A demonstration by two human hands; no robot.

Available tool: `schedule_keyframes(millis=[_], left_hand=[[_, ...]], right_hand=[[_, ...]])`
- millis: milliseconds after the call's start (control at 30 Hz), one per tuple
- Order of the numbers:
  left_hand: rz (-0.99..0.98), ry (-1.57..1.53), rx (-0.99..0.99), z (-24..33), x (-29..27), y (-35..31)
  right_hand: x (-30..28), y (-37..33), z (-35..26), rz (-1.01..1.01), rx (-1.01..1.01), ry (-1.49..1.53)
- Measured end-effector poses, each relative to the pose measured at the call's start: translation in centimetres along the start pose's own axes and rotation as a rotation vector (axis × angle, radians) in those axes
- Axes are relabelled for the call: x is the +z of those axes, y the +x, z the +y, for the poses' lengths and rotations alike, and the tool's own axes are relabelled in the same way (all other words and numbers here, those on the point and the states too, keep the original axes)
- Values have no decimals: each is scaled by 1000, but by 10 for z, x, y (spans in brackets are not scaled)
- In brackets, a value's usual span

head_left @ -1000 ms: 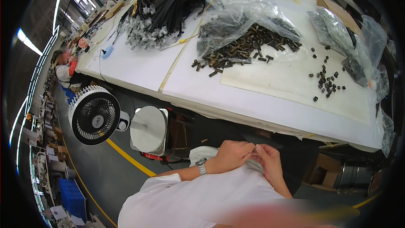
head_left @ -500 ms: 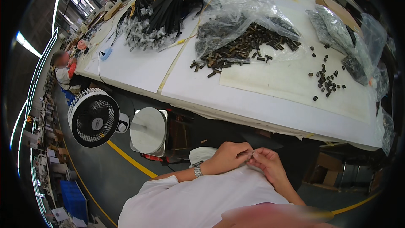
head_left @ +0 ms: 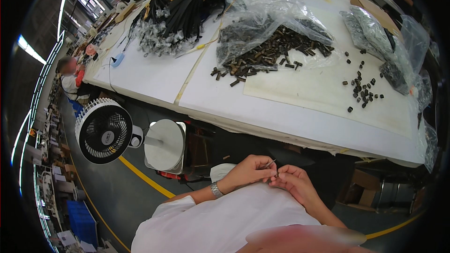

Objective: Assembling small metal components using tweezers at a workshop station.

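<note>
My left hand (head_left: 248, 172) and my right hand (head_left: 294, 182) meet in front of my white shirt, fingertips nearly touching. A thin metallic rod-like piece (head_left: 269, 163) sticks up from the left hand's closed thumb and fingers; its exact kind is too small to tell. Between the right hand's thumb and forefinger sits a tiny dark, brownish piece (head_left: 277, 175), partly covered by the fingers. On the table beyond lies a heap of small dark brassy tube-like pieces (head_left: 262, 56), spilling from a clear plastic bag (head_left: 276, 0). Several short dark pieces (head_left: 361, 91) are scattered to the right.
The white table (head_left: 211, 98) has its near edge beyond my hands. A bundle of black straps (head_left: 187, 9) lies at its far left, clear bags (head_left: 375, 33) at the right. A fan (head_left: 105, 133) stands left beside a round white stool top (head_left: 164, 145). A co-worker (head_left: 70, 79) sits far left.
My left hand has turned and shifted slightly left, so the thin rod now points up. The right hand has moved a little left and down. The table's things have stayed put.
</note>
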State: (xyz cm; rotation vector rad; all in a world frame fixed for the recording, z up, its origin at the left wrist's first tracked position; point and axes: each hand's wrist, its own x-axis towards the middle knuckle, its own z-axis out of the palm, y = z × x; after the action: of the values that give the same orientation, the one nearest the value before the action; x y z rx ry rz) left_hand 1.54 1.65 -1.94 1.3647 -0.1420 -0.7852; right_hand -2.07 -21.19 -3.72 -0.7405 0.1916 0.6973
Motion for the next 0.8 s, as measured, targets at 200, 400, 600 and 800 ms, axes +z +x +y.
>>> schedule_keyframes(millis=[200,400,600,800], left_hand=[[-58,-69,-107,8,1,-5],[-180,-118,-59,-6,0,-7],[-175,-117,-12,1,4,-7],[-214,63,36,2,-5,1]], right_hand=[[2,-8,-7,20,0,-246],[19,-17,-12,9,-40,-411],[32,-19,-5,185,-185,-654],[39,-24,-9,265,-243,-923]])
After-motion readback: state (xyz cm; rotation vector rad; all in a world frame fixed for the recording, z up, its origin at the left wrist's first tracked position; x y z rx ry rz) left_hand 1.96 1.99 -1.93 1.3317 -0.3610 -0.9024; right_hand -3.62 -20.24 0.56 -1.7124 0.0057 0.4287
